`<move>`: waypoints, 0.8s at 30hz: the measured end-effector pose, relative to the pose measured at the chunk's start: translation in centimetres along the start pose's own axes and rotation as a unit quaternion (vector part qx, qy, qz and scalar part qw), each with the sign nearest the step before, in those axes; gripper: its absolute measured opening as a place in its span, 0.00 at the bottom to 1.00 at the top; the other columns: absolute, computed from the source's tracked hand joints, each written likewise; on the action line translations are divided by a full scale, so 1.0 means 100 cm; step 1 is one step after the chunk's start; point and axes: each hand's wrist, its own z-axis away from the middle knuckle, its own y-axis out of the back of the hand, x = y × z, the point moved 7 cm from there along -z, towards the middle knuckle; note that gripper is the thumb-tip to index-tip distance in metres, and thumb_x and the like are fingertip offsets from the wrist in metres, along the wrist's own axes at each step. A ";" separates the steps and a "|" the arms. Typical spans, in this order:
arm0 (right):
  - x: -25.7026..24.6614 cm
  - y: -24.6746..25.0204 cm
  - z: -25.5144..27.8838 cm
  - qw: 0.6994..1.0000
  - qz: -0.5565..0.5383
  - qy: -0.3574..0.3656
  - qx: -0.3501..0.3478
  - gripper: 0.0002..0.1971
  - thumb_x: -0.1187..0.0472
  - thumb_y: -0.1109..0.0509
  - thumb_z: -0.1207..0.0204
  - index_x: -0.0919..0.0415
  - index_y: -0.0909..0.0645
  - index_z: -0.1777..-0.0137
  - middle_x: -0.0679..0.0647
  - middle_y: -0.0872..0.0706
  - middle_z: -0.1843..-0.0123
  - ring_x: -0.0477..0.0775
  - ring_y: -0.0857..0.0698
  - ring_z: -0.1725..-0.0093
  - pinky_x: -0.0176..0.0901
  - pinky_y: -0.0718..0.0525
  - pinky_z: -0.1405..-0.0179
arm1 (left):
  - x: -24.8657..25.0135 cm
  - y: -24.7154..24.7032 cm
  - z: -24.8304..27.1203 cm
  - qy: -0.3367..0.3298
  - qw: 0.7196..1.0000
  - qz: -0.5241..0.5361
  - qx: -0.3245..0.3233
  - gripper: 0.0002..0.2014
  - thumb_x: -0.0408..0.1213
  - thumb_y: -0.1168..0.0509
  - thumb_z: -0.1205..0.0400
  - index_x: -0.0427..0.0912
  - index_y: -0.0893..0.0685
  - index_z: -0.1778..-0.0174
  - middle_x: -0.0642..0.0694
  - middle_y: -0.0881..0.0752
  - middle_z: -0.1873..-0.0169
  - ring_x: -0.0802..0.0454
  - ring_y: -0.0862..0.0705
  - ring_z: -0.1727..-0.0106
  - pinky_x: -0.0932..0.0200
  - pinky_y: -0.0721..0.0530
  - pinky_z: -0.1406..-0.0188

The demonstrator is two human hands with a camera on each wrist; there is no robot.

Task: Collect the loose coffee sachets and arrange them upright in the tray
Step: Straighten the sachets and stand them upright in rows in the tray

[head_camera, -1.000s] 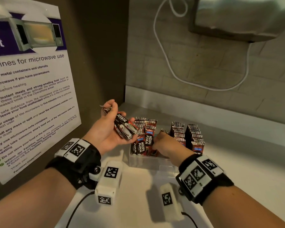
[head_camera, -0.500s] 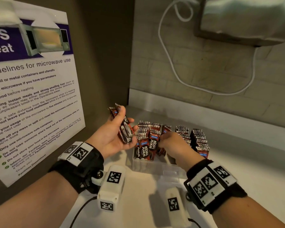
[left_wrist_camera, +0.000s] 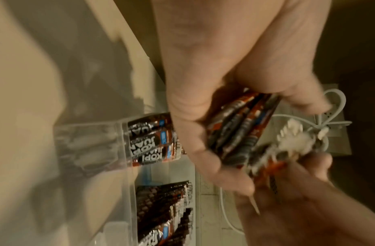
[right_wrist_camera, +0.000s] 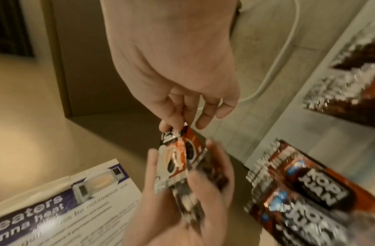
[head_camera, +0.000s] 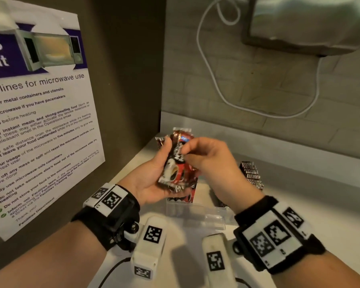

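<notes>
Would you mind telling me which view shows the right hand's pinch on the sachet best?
The right wrist view: the right hand visibly pinches the top sachet at its upper edge. The head view shows the fingers overlapping the bundle; the left wrist view is blurred there.

The glossy foil coffee sachets are red and dark brown with white lettering, a small blue patch and a white cup picture, their crimped ends silver; the clear plastic tray is colourless; the paper microwave notice is white with a purple band and black print; the looped power cord is white; the wristbands are black with black-and-white square codes.
</notes>
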 end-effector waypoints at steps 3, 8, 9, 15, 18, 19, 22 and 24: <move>0.005 -0.007 -0.006 0.990 0.118 0.059 0.043 0.15 0.67 0.26 0.30 0.44 0.20 0.67 0.37 0.20 0.52 0.51 0.17 0.45 0.53 0.19 0.43 | -0.001 0.001 0.001 -0.006 1.000 0.007 0.011 0.16 0.51 0.32 0.31 0.46 0.12 0.54 0.42 0.12 0.65 0.50 0.12 0.66 0.56 0.13 0.74; 0.036 0.024 -0.013 0.982 0.047 -0.010 0.183 0.09 0.57 0.24 0.28 0.50 0.23 0.57 0.53 0.19 0.44 0.57 0.18 0.43 0.52 0.19 0.42 | 0.003 0.021 0.005 -0.016 0.999 0.044 0.028 0.11 0.41 0.28 0.30 0.45 0.13 0.53 0.48 0.15 0.66 0.53 0.14 0.65 0.53 0.13 0.72; 0.047 0.030 -0.015 0.976 0.060 -0.038 0.207 0.09 0.61 0.26 0.26 0.54 0.25 0.53 0.56 0.19 0.44 0.59 0.18 0.44 0.52 0.19 0.43 | 0.004 0.024 0.006 -0.024 0.998 0.050 0.031 0.11 0.41 0.28 0.31 0.46 0.13 0.52 0.49 0.15 0.67 0.53 0.14 0.65 0.50 0.13 0.68; 0.102 0.014 -0.023 0.962 0.187 -0.188 0.071 0.39 0.78 0.35 0.29 0.48 0.42 0.23 0.65 0.27 0.34 0.64 0.18 0.45 0.50 0.17 0.53 | -0.005 0.026 0.009 -0.023 0.998 0.040 0.042 0.09 0.45 0.28 0.30 0.47 0.14 0.58 0.49 0.14 0.68 0.52 0.13 0.66 0.48 0.13 0.63; 0.104 0.007 -0.028 0.952 0.239 -0.186 0.035 0.43 0.74 0.36 0.26 0.43 0.48 0.17 0.62 0.38 0.29 0.64 0.23 0.39 0.46 0.22 0.44 | -0.015 0.021 0.010 0.004 0.999 0.030 0.029 0.10 0.50 0.33 0.27 0.51 0.09 0.65 0.48 0.11 0.65 0.48 0.12 0.57 0.47 0.12 0.66; 0.103 0.006 -0.030 0.951 0.249 -0.183 0.030 0.42 0.74 0.36 0.25 0.42 0.48 0.17 0.61 0.41 0.28 0.62 0.24 0.41 0.44 0.22 0.44 | -0.018 0.019 0.011 0.016 0.999 0.022 0.026 0.12 0.51 0.33 0.28 0.51 0.08 0.68 0.47 0.11 0.65 0.48 0.13 0.56 0.50 0.13 0.68; 0.103 0.000 -0.038 0.948 0.279 -0.156 -0.003 0.38 0.73 0.35 0.24 0.46 0.41 0.18 0.59 0.44 0.27 0.59 0.25 0.40 0.42 0.23 0.40 | -0.023 0.020 0.011 0.037 0.998 0.017 0.037 0.09 0.47 0.29 0.30 0.47 0.08 0.70 0.45 0.12 0.66 0.49 0.14 0.57 0.61 0.18 0.77; 0.104 -0.001 -0.041 0.946 0.293 -0.138 -0.008 0.30 0.72 0.35 0.23 0.53 0.34 0.22 0.60 0.41 0.28 0.62 0.24 0.35 0.44 0.24 0.32 | -0.026 0.022 0.011 0.049 0.998 0.003 0.044 0.07 0.41 0.26 0.31 0.44 0.11 0.61 0.45 0.13 0.65 0.51 0.14 0.63 0.63 0.21 0.78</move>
